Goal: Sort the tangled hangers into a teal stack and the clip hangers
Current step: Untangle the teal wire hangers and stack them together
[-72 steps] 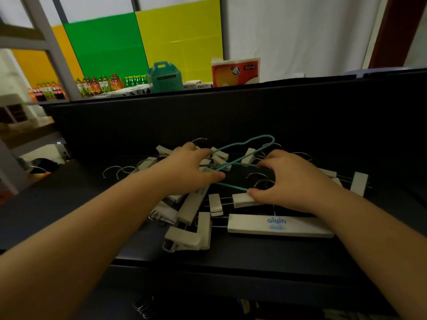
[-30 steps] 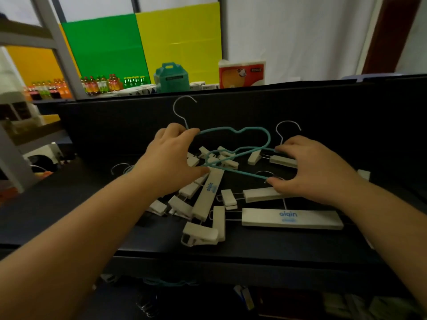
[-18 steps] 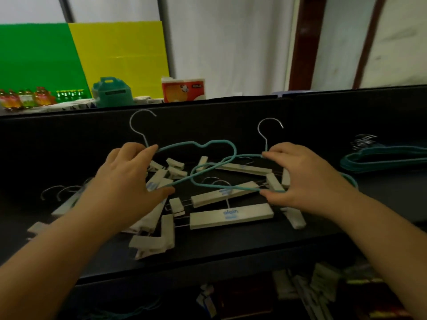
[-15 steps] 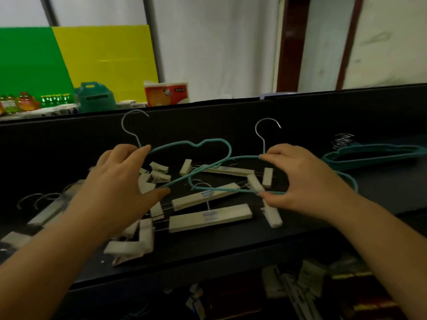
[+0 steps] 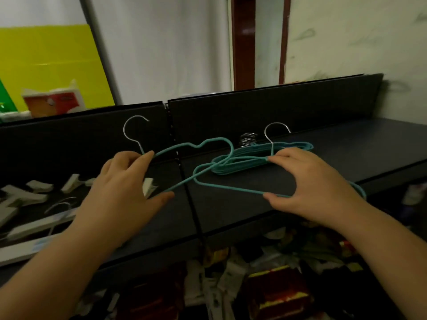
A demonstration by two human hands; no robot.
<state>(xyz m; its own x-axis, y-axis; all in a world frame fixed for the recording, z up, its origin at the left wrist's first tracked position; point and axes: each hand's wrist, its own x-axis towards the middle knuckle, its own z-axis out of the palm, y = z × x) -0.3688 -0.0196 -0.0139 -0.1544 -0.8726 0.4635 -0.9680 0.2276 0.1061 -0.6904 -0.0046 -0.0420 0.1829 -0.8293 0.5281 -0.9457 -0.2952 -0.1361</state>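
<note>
My left hand grips a teal wire hanger near its silver hook, held above the dark shelf. Gripped in my right hand is a second teal hanger; its end loops through the first one, so the two stay linked. Just behind them a stack of teal hangers lies flat on the right-hand shelf. Several white clip hangers lie on the left shelf, partly hidden by my left arm.
A black back panel runs behind both shelves, with a gap and a dark cable between them. Below the shelf edge lies a jumble of packets. An orange box and a yellow board stand behind at left.
Both hands lifted two linked teal hangers out of the clip-hanger pile and carried them right. The view swung right too, bringing the teal stack behind the hangers and leaving the clip hangers at far left.
</note>
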